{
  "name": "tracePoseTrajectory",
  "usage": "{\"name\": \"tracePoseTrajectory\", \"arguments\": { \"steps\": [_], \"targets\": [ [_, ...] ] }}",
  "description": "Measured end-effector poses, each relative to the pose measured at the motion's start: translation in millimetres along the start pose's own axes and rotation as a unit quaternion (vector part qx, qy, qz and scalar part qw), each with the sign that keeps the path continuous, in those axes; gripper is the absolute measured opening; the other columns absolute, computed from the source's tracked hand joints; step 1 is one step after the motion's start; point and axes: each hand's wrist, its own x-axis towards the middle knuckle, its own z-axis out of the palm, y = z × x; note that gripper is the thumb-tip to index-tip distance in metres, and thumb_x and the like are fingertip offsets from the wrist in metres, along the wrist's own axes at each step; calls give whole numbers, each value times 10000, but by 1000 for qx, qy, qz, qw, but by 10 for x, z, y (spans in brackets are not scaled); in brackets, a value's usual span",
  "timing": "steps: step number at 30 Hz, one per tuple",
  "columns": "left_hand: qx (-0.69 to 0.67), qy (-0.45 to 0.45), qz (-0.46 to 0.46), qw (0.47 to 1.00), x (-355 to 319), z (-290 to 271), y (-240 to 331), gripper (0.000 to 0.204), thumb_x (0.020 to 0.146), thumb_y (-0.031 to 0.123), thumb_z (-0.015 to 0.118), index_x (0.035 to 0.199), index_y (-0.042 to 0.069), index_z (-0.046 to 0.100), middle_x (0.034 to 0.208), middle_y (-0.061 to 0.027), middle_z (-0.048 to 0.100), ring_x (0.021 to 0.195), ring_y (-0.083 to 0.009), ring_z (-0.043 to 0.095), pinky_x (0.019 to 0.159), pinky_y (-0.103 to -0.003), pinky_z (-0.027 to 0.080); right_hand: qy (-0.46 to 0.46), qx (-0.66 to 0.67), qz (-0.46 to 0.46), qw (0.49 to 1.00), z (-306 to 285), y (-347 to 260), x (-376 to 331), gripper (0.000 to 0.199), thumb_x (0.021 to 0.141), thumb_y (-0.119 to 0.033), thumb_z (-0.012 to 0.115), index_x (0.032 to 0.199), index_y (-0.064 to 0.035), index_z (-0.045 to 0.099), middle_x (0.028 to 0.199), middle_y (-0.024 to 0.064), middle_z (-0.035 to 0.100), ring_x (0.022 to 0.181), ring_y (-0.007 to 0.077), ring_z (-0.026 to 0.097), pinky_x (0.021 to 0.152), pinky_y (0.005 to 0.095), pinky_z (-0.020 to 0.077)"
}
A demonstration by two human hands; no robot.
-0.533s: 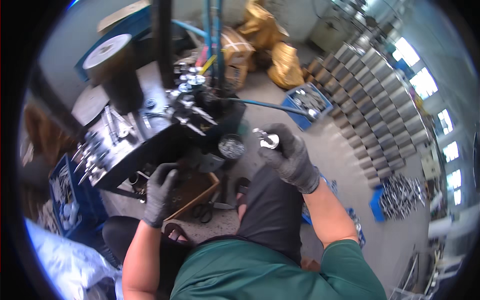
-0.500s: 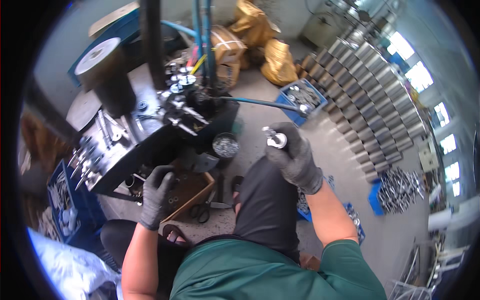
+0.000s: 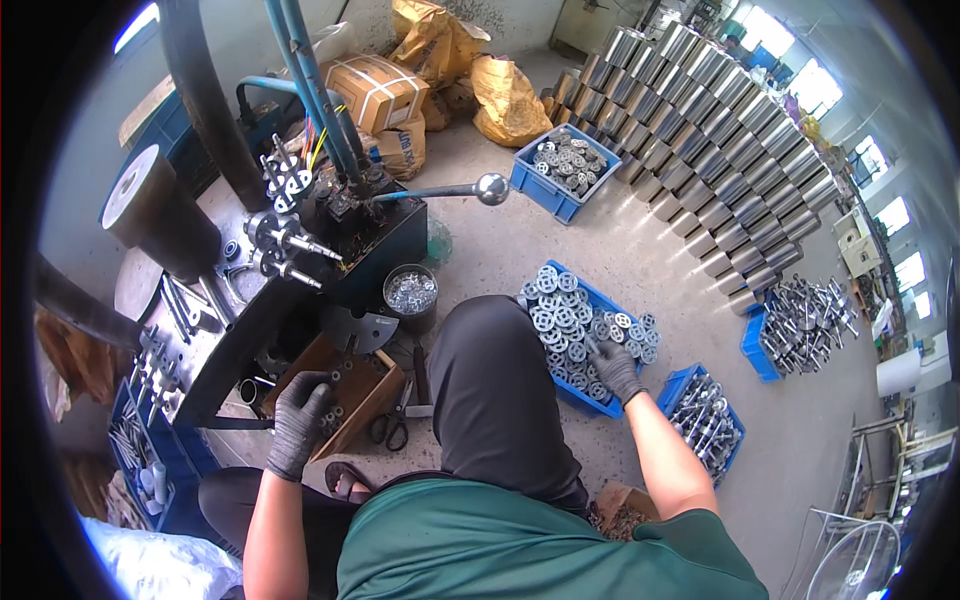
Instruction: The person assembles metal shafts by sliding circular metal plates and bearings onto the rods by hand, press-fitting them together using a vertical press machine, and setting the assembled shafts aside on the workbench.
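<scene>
My right hand, in a grey glove, reaches down into a blue crate heaped with wheel-shaped metal discs. Its fingers are closed at the edge of one metal disc, which they partly cover. My left hand, gloved too, is raised over a wooden box with small metal rings in it. The left fingers are curled in, with the thumb beside them, and nothing shows in them.
A workbench with a press lever and metal shafts stands at left. A tin of small parts and scissors are on the floor. Crates of shafts and stacked steel cylinders are at right.
My right hand has moved down and right, from in front of me to the crate of discs. The shiny metal part it held no longer shows. My left hand has barely moved.
</scene>
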Motion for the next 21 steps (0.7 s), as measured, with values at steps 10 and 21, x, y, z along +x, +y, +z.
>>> {"name": "tracePoseTrajectory", "arguments": {
  "steps": [10, 21],
  "targets": [
    [37, -14, -36, 999, -51, -82, -169, 210, 1006, 154, 618, 1146, 8, 675, 929, -30, 683, 828, -104, 622, 757, -269, 525, -216, -373, 43, 901, 258, 259, 578, 348, 873, -177, 596, 1159, -45, 746, 1195, 252, 715, 1120, 394, 704, 965, 481, 552],
    [62, 6, -50, 997, 53, -107, -763, 115, 950, 61, 643, 1047, 7, 670, 923, -63, 696, 852, -134, 646, 773, -303, 528, -248, -563, -99, 782, 917, -93, 711, 315, 982, -243, 554, 1169, -154, 790, 1236, 113, 754, 1126, 291, 731, 876, 539, 560]
  ]
}}
